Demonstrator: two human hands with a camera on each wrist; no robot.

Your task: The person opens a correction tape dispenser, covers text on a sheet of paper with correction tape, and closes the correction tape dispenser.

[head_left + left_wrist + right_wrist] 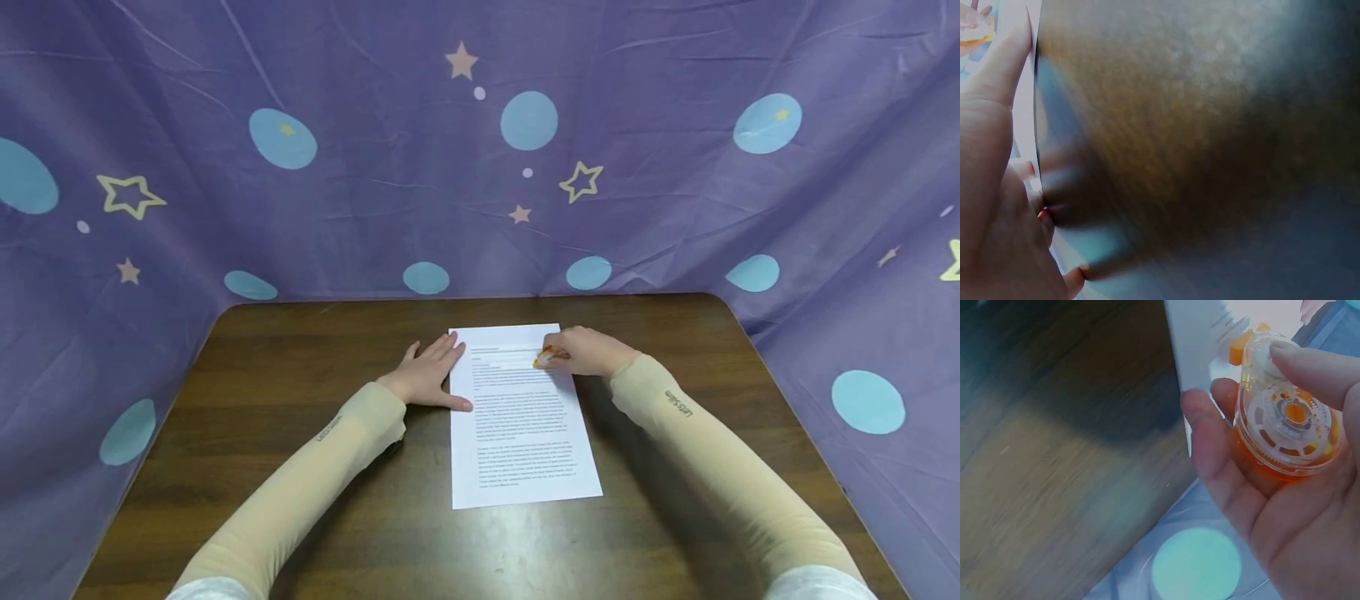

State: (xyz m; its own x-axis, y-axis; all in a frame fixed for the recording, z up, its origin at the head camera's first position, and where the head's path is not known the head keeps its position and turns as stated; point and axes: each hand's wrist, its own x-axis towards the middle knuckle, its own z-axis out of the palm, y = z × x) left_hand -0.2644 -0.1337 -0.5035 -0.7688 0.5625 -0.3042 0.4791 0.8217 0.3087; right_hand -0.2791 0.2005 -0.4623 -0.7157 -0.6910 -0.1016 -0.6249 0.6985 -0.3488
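One printed sheet (525, 458) lies on the tabletop (337, 517), its left edge under my left hand (429, 375), which is spread out and grasps nothing. My right hand (592, 352) grips a clear and orange tape dispenser (1294, 425) at the sheet's far right part, to the right of my left hand; I cannot tell whether the dispenser touches the paper.

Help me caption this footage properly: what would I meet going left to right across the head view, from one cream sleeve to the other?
Left cream sleeve → left hand → clear-and-orange tape dispenser → right hand → right cream sleeve.
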